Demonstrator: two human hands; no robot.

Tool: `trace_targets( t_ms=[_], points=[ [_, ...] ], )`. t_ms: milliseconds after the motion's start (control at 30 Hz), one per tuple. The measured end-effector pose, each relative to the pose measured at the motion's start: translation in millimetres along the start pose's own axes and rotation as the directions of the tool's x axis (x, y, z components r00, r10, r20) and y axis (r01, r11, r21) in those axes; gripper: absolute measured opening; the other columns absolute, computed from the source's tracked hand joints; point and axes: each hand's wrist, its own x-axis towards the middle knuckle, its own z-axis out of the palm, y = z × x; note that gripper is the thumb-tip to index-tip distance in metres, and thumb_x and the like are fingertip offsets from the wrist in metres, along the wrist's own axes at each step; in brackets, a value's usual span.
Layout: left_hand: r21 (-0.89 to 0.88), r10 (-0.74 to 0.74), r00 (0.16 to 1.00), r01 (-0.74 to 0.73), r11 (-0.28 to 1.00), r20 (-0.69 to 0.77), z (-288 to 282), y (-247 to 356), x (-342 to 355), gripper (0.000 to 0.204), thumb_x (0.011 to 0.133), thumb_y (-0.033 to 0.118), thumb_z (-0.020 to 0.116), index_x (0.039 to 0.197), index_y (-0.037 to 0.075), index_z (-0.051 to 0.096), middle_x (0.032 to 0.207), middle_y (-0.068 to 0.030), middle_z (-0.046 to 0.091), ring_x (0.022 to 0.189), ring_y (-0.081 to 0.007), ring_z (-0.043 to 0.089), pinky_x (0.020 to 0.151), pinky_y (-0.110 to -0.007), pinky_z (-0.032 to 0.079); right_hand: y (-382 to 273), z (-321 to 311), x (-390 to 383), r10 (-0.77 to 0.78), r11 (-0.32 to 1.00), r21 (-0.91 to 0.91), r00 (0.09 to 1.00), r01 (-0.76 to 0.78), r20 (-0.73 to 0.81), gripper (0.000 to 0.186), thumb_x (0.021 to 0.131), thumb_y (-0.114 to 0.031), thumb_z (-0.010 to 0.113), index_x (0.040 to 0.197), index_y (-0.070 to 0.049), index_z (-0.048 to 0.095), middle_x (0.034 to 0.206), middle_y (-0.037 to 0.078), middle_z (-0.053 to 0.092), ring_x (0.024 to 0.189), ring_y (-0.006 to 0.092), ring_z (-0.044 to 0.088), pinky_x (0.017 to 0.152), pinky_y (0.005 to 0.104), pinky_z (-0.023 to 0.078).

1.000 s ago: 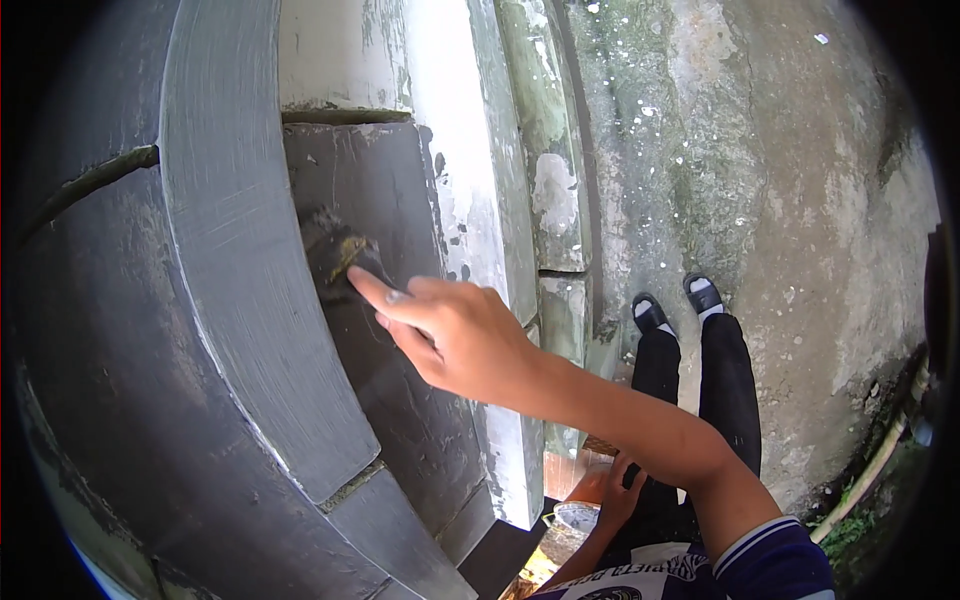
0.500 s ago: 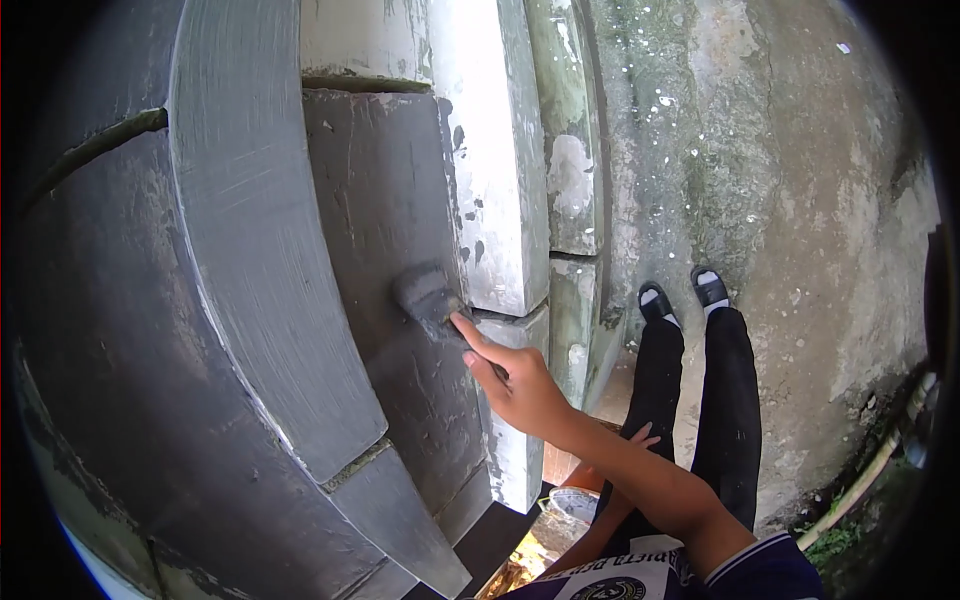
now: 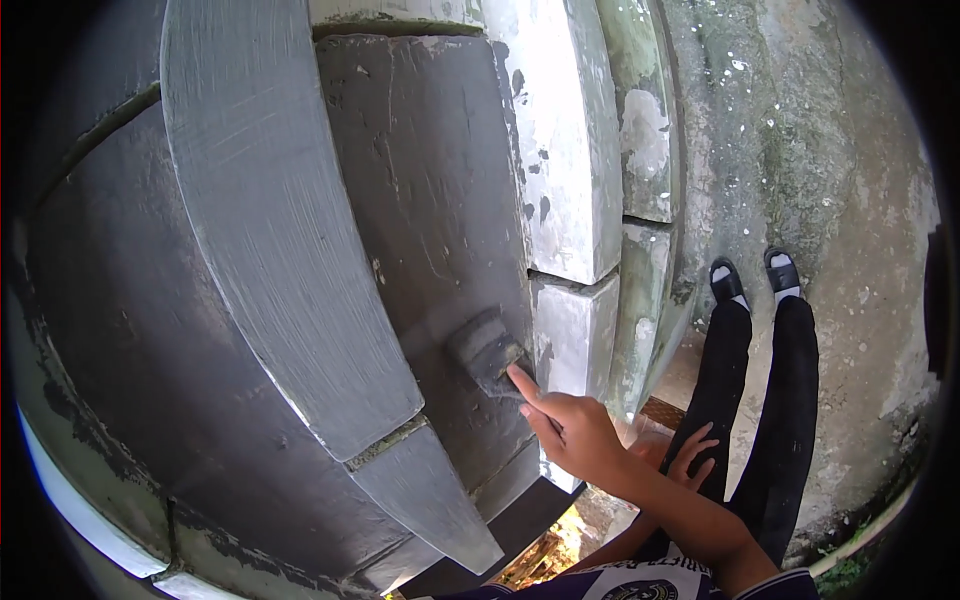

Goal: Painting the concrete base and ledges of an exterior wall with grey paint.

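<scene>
My right hand (image 3: 572,432) grips a wide paintbrush (image 3: 488,352), with the index finger stretched along its handle. The bristles press flat against a dark grey painted wall panel (image 3: 430,200), near its lower right edge. My left hand (image 3: 692,452) is below and to the right of it, fingers apart, resting against my leg in black trousers (image 3: 790,400). It holds nothing.
A raised grey band (image 3: 270,240) curves across the wall left of the panel. White, flaking blocks (image 3: 570,150) edge the panel on the right. Stained concrete ground (image 3: 820,130) lies far below, with my feet in black shoes (image 3: 750,275). Something orange-brown (image 3: 555,545) sits under me.
The brush and my right hand have slid down the dark panel, from near its upper part to its lower right corner. The view has shifted a little with them.
</scene>
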Motion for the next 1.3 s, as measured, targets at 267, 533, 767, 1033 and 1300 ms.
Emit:
trace_targets(
  t_ms=[267,533,767,1033,1300],
  points=[
    [0.172,0.052,0.997,-0.059,0.983,0.049,-5.7,3.5,3.4,0.037,0.093,0.014,0.06,0.128,0.007,0.053,0.15,-0.0124,0.039,0.136,-0.0273,0.041,0.112,-0.04,0.031,-32.8,-53.4,70.2,-0.193,0.969,0.101,0.948,0.224,-0.252,0.04,0.087,-0.003,0.066,0.127,-0.008,0.063,0.054,0.004,0.037,0.047,0.0093,0.031,0.045,0.0276,0.028],
    [0.104,0.083,0.996,-0.086,0.991,0.033,-2.5,-36.2,-18.3,0.035,0.093,0.013,0.059,0.127,0.007,0.053,0.149,-0.0125,0.038,0.133,-0.027,0.044,0.111,-0.04,0.032,-61.9,-28.9,152.1,-0.494,0.84,-0.389,0.83,0.379,-0.257,0.042,0.087,-0.009,0.063,0.128,-0.009,0.06,0.063,0.008,0.053,0.045,0.0212,0.055,0.042,0.0325,0.046],
    [-0.034,0.059,0.998,-0.059,0.998,-0.001,6.3,-38.2,-2.1,0.033,0.093,0.014,0.059,0.125,0.006,0.054,0.145,-0.0137,0.042,0.127,-0.0272,0.049,0.107,-0.04,0.036,19.9,-24.8,2.6,-0.505,0.703,-0.354,0.783,0.617,0.362,0.061,0.083,-0.012,0.062,0.141,-0.026,0.05,0.068,0.001,0.045,0.042,0.0126,0.047,0.038,0.0292,0.043],
    [-0.044,-0.149,0.987,0.147,0.988,-0.055,2.1,-10.7,-7.2,0.042,0.091,0.017,0.064,0.128,-0.001,0.053,0.132,-0.0171,0.053,0.129,-0.0278,0.047,0.11,-0.036,0.033,-42.7,-89.3,187.6,-0.392,0.916,-0.095,0.815,0.39,-0.426,0.035,0.092,-0.008,0.061,0.127,-0.005,0.062,0.051,0.007,0.047,0.047,0.0075,0.031,0.043,0.0258,0.027],
    [-0.149,-0.184,0.982,0.176,0.973,-0.043,3.1,-43.7,-11.4,0.045,0.09,0.016,0.065,0.129,-0.001,0.052,0.133,-0.0175,0.054,0.129,-0.0286,0.048,0.108,-0.037,0.034,-55.6,-47.7,199.9,-0.001,1.0,-0.002,0.873,0.001,-0.488,0.033,0.092,-0.012,0.057,0.124,-0.01,0.065,0.059,0.02,0.058,0.054,0.0337,0.061,0.058,0.0436,0.049]
  ],
)
